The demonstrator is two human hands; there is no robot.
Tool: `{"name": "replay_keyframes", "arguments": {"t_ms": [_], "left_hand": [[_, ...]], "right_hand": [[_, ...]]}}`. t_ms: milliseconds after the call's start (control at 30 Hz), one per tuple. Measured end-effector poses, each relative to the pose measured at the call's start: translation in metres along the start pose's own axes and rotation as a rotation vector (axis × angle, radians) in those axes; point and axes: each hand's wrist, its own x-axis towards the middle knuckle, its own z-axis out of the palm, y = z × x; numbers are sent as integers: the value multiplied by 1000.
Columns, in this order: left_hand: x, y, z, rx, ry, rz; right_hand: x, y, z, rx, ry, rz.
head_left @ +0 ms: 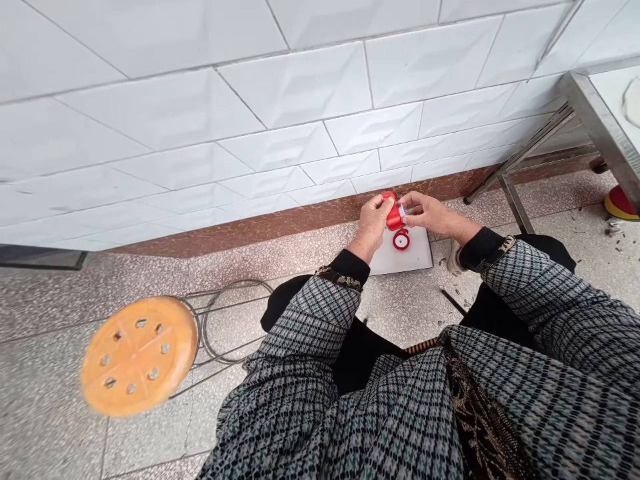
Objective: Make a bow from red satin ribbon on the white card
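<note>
Left hand [373, 220] and right hand [425, 212] both clamp a red roll [393, 212], 12 o'clock from the lap, just above a white board [415, 261]. Red ring [401, 239] on the board, 6 o'clock of roll. Probably best: firm two-sided pinch, held low over the board.

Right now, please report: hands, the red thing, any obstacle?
Left hand and right hand grip red piece. Red ring under it, over white board. Orange stool apart, left.
</note>
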Motion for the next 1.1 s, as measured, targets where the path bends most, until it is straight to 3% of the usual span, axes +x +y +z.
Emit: {"name": "replay_keyframes", "arguments": {"t_ms": [233, 367, 467, 667, 767, 933, 1100], "left_hand": [[2, 0, -2, -71, -16, -110], [5, -2, -1, -34, 3, -31], [6, -4, -2, 62, 29, 98], [1, 1, -4, 380, 17, 347], [-2, 4, -4, 430, 6, 418], [1, -1, -3, 377, 8, 356], [3, -7, -1, 162, 15, 205]], "right_hand": [[-3, -3, -3, -160, -16, -146], [-4, -2, 0, -190, 20, -194], [-2, 0, 0, -78, 37, -100], [-3, -5, 1, 336, -11, 333], [-3, -9, 2, 431, 16, 400], [-3, -13, 6, 405, 82, 399], [-5, -15, 10, 308, 119, 328]]}}
